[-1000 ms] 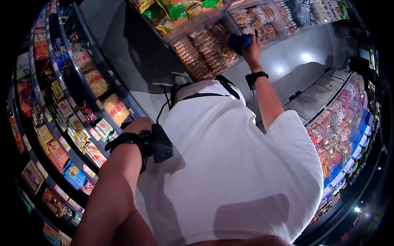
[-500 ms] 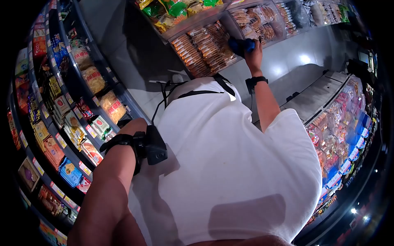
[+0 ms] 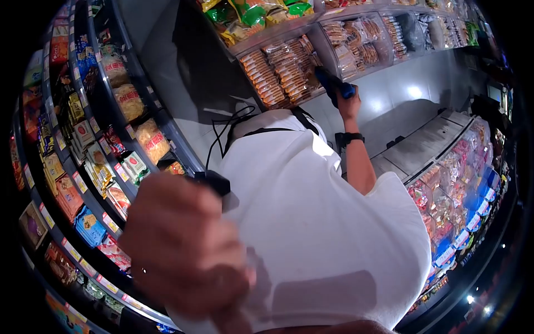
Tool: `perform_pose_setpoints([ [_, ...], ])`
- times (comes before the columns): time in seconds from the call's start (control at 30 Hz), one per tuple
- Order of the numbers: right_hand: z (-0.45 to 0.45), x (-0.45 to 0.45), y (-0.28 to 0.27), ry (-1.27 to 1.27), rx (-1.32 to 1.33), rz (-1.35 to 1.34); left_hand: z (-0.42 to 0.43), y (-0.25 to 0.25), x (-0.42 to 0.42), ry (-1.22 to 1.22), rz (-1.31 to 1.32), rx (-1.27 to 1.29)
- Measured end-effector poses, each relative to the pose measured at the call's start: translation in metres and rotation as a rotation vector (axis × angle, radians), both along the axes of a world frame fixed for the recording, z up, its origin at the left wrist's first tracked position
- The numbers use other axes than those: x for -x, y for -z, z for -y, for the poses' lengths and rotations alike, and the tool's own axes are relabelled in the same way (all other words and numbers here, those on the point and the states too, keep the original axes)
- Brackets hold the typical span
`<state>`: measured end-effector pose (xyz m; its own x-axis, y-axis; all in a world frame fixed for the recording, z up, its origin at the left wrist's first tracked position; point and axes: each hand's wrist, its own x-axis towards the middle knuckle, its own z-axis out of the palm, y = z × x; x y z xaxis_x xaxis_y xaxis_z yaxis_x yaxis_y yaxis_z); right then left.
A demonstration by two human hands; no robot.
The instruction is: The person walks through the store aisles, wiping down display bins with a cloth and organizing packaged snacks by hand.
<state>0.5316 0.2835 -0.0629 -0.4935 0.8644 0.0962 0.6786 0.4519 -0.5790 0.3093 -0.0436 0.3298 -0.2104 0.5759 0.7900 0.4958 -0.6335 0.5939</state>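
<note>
My left hand [image 3: 183, 245] is raised close to the camera, blurred, with its fingers curled in. Whether anything is inside them is hidden. Beyond my white shirt, at arm's length, my right hand [image 3: 349, 103] is closed around a dark blue hand-held tool [image 3: 334, 84] whose exact kind I cannot make out. The tool's dark front end points up and left, beside the front edge of a bin holding rows of packaged biscuits [image 3: 289, 65]. A black strap with a device [image 3: 349, 138] sits on my right wrist.
Shelves of bagged and boxed snacks [image 3: 83, 133] line the left side. Ahead runs a clear-walled display [image 3: 328, 50] with several packaged goods. On the right stands a rack of wrapped sweets [image 3: 453, 186] beside a grey ledge [image 3: 420, 145]. A black cable [image 3: 219, 136] loops near my waist.
My left hand has come up into view close to the camera. My right hand has drawn back slightly from the bin, and the blue tool has turned in its grip. The view has shifted a little.
</note>
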Motion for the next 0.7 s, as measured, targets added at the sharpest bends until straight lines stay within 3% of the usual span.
perform_pose_setpoints([
  [0.07,0.008,0.016,-0.041,0.042,0.109,0.117,-0.008,0.047,0.020,-0.047,0.092,0.322],
  [0.1,0.009,0.024,-0.055,-0.008,0.173,0.022,-0.018,0.068,0.020,-0.259,0.236,0.548],
  [0.2,0.020,0.054,-0.087,-0.218,0.646,-0.187,-0.025,0.166,0.037,-0.147,0.268,1.065],
  [0.27,0.057,0.090,-0.139,-0.438,0.742,-0.279,-0.017,0.233,0.036,0.009,0.318,1.166],
  [0.33,0.087,0.120,-0.149,-0.471,0.811,-0.339,-0.017,0.303,0.028,-0.130,0.337,1.026],
  [0.4,0.116,0.153,-0.126,-0.465,0.885,-0.511,-0.024,0.306,0.042,-0.171,0.182,0.944],
  [0.47,0.132,0.173,-0.110,-0.481,0.759,-0.180,-0.030,0.355,0.049,-0.101,0.548,0.837],
  [0.53,0.137,0.175,-0.043,-0.623,0.414,-0.120,-0.021,0.381,0.053,-0.429,0.395,1.035],
  [0.57,0.143,0.173,-0.036,-0.650,0.347,-0.059,-0.016,0.387,0.052,-0.440,0.452,0.882],
  [0.63,0.163,0.156,-0.036,-0.691,0.154,-0.003,-0.001,0.395,0.043,-0.445,0.516,0.981],
  [0.67,0.174,0.149,-0.038,-0.702,0.031,-0.013,0.004,0.409,0.034,-0.367,0.615,1.177],
  [0.7,0.182,0.142,-0.043,-0.704,0.069,0.040,0.016,0.402,0.029,-0.207,0.463,0.952],
])
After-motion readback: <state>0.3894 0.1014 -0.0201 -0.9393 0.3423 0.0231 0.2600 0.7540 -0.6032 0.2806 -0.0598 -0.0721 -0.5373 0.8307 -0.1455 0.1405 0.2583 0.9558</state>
